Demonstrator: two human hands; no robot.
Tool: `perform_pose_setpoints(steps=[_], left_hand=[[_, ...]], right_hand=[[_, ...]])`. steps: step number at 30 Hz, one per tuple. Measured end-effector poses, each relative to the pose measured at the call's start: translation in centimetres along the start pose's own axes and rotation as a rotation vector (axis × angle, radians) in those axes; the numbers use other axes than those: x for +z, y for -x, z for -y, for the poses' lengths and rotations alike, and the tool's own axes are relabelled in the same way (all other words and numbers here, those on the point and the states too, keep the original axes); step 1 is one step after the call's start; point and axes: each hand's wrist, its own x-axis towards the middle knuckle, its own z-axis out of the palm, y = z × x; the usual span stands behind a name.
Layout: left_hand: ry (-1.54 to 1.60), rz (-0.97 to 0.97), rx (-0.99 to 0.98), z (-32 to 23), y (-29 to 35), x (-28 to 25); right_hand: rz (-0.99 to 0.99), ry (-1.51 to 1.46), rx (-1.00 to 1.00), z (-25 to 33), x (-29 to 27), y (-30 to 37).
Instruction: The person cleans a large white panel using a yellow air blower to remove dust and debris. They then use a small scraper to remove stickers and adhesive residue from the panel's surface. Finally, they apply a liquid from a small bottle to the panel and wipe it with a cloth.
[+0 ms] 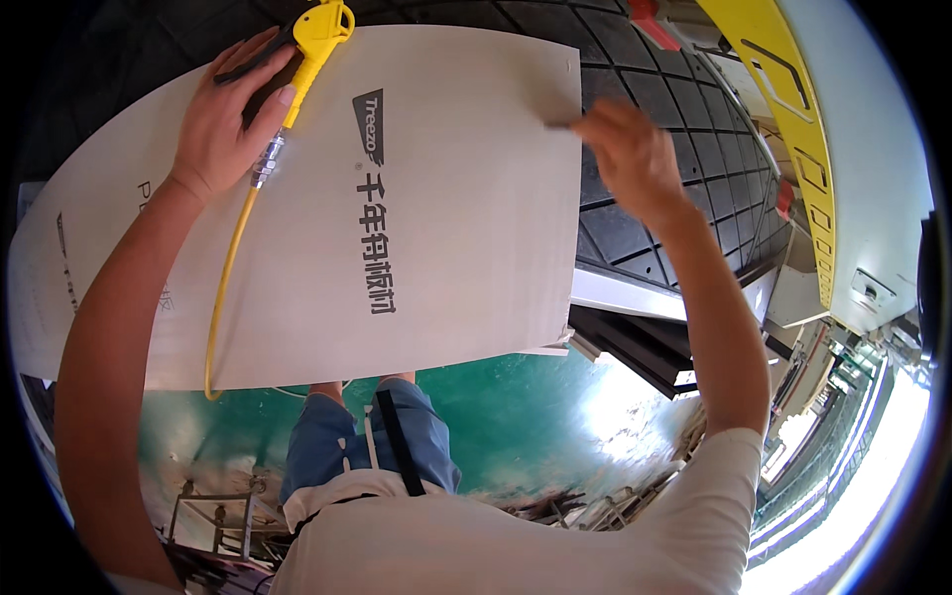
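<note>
A large white board [476, 218] with dark printing lies in front of me. Near its far left part, my left hand [233, 109] has its fingers around the black part of a yellow air blow gun [319, 38], the thumb against the yellow handle. A metal coupling [266, 164] joins the gun to a yellow hose [223, 288] that runs across the board toward me. My right hand [630, 149] is closed and blurred by motion over the board's right edge. A small dark thing [560, 125] pokes out of its fingers, too smeared to name.
Black grid-grooved bed [684, 109] reaches out past the board on the far and right sides. A yellow-edged machine beam [803, 129] with slots stands at the right. Green floor [496, 416] shows below the board, and metal frames [228, 521] stand at the lower left.
</note>
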Motion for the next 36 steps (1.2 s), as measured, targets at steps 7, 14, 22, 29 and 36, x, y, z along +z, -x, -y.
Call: perform_pose_setpoints(steps=[7,14,22,29,36], left_hand=[[0.013,-0.011,-0.006,0.2,0.1,0.3],[0.030,0.027,0.032,0.7,-0.4,0.5],[0.004,-0.031,0.016,0.7,0.3,0.6],[0.034,-0.048,0.031,1.0,-0.1,1.1],[0.051,-0.022,0.040,1.0,-0.2,0.9]], right_hand=[[-0.091,-0.008,0.080,-2.8,-0.3,-2.3],[-0.081,0.033,0.085,-3.2,1.0,-2.6],[0.166,-0.110,0.055,10.1,-1.4,13.4],[-0.181,0.044,0.134,1.0,-0.1,1.6],[-0.092,0.019,0.161,5.7,0.9,6.6]])
